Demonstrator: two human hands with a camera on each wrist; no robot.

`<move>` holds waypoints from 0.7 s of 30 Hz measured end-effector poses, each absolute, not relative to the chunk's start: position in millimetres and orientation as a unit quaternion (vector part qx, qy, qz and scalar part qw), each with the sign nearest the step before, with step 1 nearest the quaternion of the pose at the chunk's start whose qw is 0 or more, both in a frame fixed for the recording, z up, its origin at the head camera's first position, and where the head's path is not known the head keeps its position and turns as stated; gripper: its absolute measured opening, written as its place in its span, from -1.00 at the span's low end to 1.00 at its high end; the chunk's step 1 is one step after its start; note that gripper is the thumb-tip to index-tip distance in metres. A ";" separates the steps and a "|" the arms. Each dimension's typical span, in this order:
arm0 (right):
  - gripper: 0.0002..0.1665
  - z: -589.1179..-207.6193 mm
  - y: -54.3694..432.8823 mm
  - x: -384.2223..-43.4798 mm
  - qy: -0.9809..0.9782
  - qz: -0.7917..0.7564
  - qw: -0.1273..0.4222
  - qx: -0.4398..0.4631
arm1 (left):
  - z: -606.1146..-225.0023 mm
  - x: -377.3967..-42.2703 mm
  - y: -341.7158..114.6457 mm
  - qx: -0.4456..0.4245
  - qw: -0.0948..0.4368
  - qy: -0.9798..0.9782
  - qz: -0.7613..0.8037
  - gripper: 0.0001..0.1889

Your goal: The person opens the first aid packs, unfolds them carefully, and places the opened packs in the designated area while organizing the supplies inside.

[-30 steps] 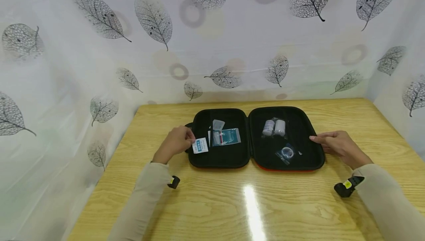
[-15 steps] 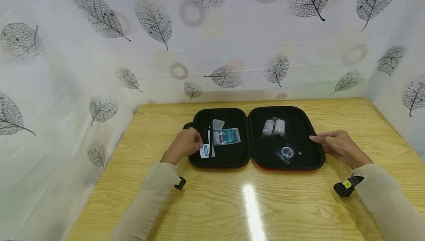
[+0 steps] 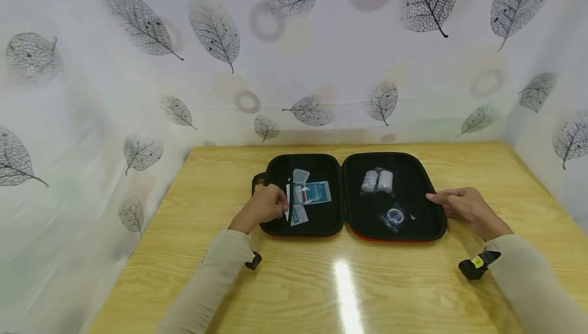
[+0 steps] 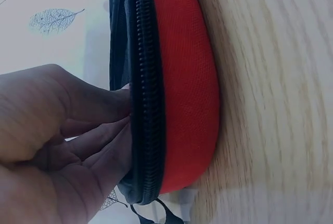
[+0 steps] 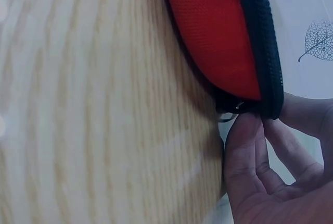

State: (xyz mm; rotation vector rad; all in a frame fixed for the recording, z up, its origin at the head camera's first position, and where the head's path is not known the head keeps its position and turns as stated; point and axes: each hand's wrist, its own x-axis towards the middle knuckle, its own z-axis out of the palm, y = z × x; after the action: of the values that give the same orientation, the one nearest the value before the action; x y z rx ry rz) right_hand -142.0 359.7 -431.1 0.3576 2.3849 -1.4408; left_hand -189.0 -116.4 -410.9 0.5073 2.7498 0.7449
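A black-lined case (image 3: 317, 225) lies unfolded on the table, its red shell (image 4: 187, 83) and black zipper edge close by in both wrist views. In the left half, my left hand (image 3: 265, 205) pinches the edge of a small white packet (image 3: 299, 215), which runs beneath a black elastic strap (image 3: 291, 170). The left fingertips are hidden behind the case's rim in the left wrist view. A teal packet (image 3: 318, 192) and a small clear-white piece (image 3: 300, 176) lie beside the strap. My right hand (image 3: 468, 209) grips the right half's outer rim between thumb and fingers.
Two white rolls (image 3: 385, 181) in clear wrap and a bagged ring of tape (image 3: 395, 216) sit in the right half. A black handle (image 3: 258, 181) sticks out at the case's left. The wooden table (image 3: 294, 283) meets a leaf-printed curtain (image 3: 220, 129) behind.
My left hand has moved right, sliding the white packet under the strap until most of it shows on the strap's right side. The right hand keeps its grip on the rim.
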 end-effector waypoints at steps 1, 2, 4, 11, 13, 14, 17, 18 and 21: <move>0.08 -431.3 359.6 -141.6 0.838 -0.504 0.165 0.127 | -411.4 -188.9 -116.1 0.176 0.128 0.941 0.260 -0.90; 0.08 -431.4 359.4 -141.5 0.839 -0.502 0.165 0.127 | -411.6 -188.8 -115.7 0.176 0.134 0.939 0.263 -0.90; 0.08 -431.2 359.2 -141.8 0.842 -0.498 0.163 0.128 | -412.1 -188.4 -115.3 0.178 0.142 0.938 0.262 -0.88; 0.01 -429.2 360.4 -146.0 0.839 -0.508 0.155 0.121 | -412.3 -189.3 -114.2 0.167 0.163 0.936 0.262 -0.84; 0.00 -429.2 361.0 -145.9 0.835 -0.515 0.154 0.119 | -411.6 -189.0 -113.8 0.167 0.164 0.935 0.267 -0.84; 0.00 -429.0 361.1 -145.8 0.834 -0.517 0.153 0.118 | -410.7 -188.7 -113.7 0.166 0.165 0.935 0.268 -0.84; 0.01 -428.2 361.0 -145.2 0.837 -0.512 0.154 0.121 | -407.2 -187.1 -114.4 0.162 0.164 0.936 0.264 -0.88; 0.01 -427.3 360.9 -144.8 0.842 -0.505 0.150 0.119 | -405.7 -186.1 -115.2 0.162 0.159 0.939 0.259 -0.90; -0.01 -422.1 360.1 -143.7 0.867 -0.469 0.134 0.103 | -401.7 -181.4 -120.1 0.161 0.131 0.947 0.244 -0.93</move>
State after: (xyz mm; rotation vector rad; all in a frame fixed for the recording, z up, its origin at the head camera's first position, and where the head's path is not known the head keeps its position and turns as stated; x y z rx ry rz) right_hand -143.7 360.1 -422.1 0.3000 2.5129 -1.3603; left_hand -181.4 -120.1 -401.7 0.4682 2.7500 0.7086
